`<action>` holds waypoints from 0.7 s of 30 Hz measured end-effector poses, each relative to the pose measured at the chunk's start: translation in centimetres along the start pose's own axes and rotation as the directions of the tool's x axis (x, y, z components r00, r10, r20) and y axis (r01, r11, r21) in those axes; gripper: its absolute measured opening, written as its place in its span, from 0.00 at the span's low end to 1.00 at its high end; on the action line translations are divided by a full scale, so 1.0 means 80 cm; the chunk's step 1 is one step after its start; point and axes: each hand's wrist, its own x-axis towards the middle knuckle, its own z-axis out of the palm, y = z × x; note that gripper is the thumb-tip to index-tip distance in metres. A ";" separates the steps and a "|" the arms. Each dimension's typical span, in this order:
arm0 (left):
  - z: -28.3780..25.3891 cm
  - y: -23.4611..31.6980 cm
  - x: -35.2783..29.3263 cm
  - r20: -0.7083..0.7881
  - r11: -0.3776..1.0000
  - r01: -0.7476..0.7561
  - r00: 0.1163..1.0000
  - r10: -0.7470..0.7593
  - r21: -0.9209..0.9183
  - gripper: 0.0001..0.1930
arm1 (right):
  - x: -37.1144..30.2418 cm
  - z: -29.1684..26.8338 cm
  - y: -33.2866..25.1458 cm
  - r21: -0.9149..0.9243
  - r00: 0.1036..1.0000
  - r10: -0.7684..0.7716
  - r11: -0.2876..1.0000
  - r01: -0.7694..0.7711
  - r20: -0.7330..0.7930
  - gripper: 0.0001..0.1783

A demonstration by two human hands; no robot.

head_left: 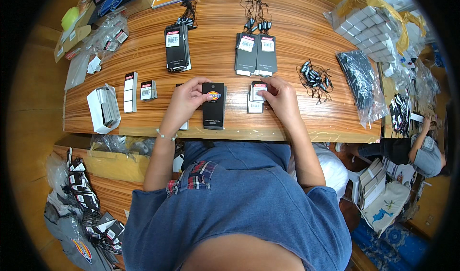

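Observation:
A stack of black hang tags (213, 115) lies near the table's front edge. My left hand (188, 97) is at its left side, thumb on the top tag's edge and fingers curled at its upper corner. Partly under that hand lies another dark tag or card (184, 126). To the right, my right hand (281, 96) pinches a small barcode label (258, 85) between thumb and fingers. Just below it rests another white barcode label (255, 107). Beyond my hands are stacks of strung hang tags (178, 52) and a pair of grey tag stacks (246, 60).
Black string loops (314, 79) lie in a tangle at right, beside a plastic-wrapped dark bundle (360, 79). On the left are a white box of cards (104, 109), a label strip (130, 93) and small labels (148, 90). Another person (425, 151) works at far right.

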 end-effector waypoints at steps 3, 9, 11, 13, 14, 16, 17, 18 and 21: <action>0.005 -0.005 -0.001 -0.043 1.000 -0.006 0.999 0.006 0.000 0.16 | -0.002 0.004 0.008 -0.053 0.981 -0.162 0.986 0.157 -0.111 0.15; 0.000 0.006 -0.007 -0.072 0.997 -0.026 0.997 0.021 -0.071 0.15 | -0.014 -0.009 -0.011 0.475 0.976 0.192 0.852 -0.219 0.105 0.07; 0.004 0.018 -0.009 -0.045 0.977 0.003 0.999 -0.013 -0.213 0.15 | -0.023 -0.013 -0.027 0.570 0.983 0.139 0.801 -0.183 0.121 0.08; 0.016 0.041 -0.014 -0.039 0.957 0.066 0.996 -0.080 -0.284 0.12 | -0.032 -0.009 -0.042 0.593 0.995 0.069 0.799 -0.101 0.076 0.10; 0.026 0.041 -0.015 -0.030 0.963 0.037 0.998 -0.047 -0.266 0.12 | -0.034 -0.003 -0.050 0.569 0.999 0.025 0.822 -0.038 0.031 0.11; 0.043 0.040 -0.018 -0.017 0.974 -0.024 1.000 0.020 -0.225 0.12 | -0.033 0.007 -0.060 0.501 0.999 -0.022 0.864 0.043 -0.048 0.14; 0.050 0.038 -0.018 -0.007 0.973 -0.023 1.000 0.022 -0.231 0.12 | -0.034 0.009 -0.062 0.490 0.996 -0.018 0.870 0.057 -0.083 0.14; 0.059 0.034 -0.016 -0.006 0.970 -0.047 0.999 0.046 -0.237 0.12 | -0.035 0.008 -0.062 0.478 0.993 -0.016 0.876 0.071 -0.118 0.14; 0.073 0.038 -0.009 0.001 0.964 -0.061 0.998 0.064 -0.259 0.11 | -0.036 0.003 -0.050 0.368 0.989 -0.053 0.924 0.101 -0.139 0.13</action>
